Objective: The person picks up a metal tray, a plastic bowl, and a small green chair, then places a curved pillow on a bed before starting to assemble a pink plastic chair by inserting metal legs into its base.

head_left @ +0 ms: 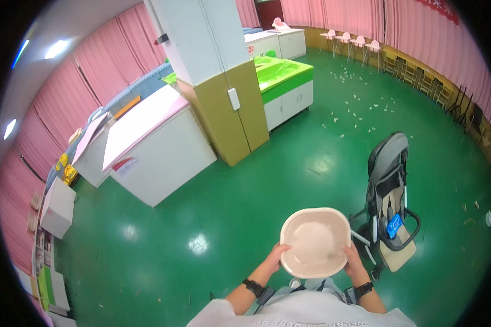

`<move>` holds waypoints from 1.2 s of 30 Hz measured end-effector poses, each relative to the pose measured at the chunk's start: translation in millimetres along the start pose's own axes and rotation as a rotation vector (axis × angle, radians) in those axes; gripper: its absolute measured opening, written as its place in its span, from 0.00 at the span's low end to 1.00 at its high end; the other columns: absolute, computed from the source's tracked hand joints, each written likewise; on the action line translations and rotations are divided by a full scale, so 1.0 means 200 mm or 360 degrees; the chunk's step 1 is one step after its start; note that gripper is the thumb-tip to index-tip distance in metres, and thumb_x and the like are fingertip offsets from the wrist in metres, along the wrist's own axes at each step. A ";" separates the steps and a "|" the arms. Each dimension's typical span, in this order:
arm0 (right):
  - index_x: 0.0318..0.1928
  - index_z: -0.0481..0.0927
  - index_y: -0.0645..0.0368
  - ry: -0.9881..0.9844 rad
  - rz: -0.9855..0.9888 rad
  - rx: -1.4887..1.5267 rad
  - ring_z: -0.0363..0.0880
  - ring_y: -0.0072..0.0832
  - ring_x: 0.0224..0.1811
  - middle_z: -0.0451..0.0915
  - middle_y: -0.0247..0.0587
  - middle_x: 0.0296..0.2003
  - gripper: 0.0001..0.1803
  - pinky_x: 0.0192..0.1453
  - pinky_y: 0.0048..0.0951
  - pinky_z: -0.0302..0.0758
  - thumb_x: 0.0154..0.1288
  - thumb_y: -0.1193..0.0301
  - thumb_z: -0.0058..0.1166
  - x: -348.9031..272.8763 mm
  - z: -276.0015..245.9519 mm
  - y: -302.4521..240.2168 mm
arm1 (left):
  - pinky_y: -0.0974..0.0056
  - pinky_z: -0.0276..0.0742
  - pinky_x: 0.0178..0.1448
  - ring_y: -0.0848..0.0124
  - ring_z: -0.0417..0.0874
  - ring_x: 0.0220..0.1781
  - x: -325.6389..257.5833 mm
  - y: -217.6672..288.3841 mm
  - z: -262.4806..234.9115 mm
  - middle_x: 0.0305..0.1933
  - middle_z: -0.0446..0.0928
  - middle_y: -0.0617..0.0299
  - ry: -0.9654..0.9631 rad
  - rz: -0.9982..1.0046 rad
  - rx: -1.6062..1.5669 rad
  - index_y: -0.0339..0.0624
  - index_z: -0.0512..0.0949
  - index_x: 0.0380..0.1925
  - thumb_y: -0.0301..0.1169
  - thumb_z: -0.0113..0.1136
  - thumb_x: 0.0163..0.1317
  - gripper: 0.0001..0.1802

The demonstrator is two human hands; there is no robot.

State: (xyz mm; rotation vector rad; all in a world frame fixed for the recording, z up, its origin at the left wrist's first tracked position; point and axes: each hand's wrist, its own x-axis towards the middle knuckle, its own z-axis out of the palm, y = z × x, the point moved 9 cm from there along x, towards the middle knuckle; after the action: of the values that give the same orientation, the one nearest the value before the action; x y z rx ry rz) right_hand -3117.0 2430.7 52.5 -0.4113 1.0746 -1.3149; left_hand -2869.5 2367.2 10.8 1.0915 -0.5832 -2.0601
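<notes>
A beige plastic basin (315,240) is held level in front of my body, and its inside looks bare. My left hand (276,256) grips the basin's left rim, with the thumb over the edge. On the opposite side my right hand (353,259) is closed on the rim in the same way. The fingers under the basin are hidden. Just right of the basin stands a grey stroller (387,191) with a blue packet (394,225) lying by its seat.
White cabinets (163,152) and a square pillar (229,109) stand ahead to the left. Beyond them is a green-topped sink unit (286,82). Small pale scraps (357,114) are scattered over the green floor (202,218). Pink high chairs (357,41) line the far wall.
</notes>
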 end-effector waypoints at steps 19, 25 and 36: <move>0.60 0.64 0.58 -0.0552 0.0421 -0.0361 0.74 0.28 0.51 0.74 0.40 0.49 0.31 0.51 0.31 0.74 0.59 0.62 0.57 2.05 1.02 -0.29 | 0.52 0.76 0.57 0.54 0.78 0.52 1.15 1.15 -0.57 0.52 0.74 0.45 0.0457 0.0389 -0.0395 0.29 0.66 0.55 0.30 0.49 0.56 0.26; 0.60 0.64 0.57 -0.0634 0.0557 -0.0372 0.73 0.28 0.53 0.73 0.40 0.51 0.30 0.56 0.32 0.72 0.59 0.62 0.56 2.35 1.33 -0.34 | 0.52 0.78 0.54 0.53 0.79 0.50 1.23 1.42 -0.62 0.52 0.74 0.44 0.0571 0.0538 -0.0573 0.27 0.65 0.55 0.26 0.50 0.53 0.27; 0.63 0.62 0.58 -0.0827 0.0773 -0.0320 0.72 0.32 0.56 0.72 0.42 0.54 0.29 0.58 0.34 0.72 0.61 0.68 0.52 2.52 1.93 0.18 | 0.55 0.79 0.52 0.54 0.80 0.47 1.00 1.67 -1.23 0.49 0.75 0.45 0.0876 0.0669 -0.0548 0.27 0.66 0.53 0.24 0.51 0.48 0.28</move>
State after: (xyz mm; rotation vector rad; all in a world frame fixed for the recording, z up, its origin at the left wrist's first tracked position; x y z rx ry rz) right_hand -2837.5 1859.9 13.9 -0.5627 0.7960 -0.6205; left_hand -2610.8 1987.8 -1.4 1.1451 -0.1499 -1.3529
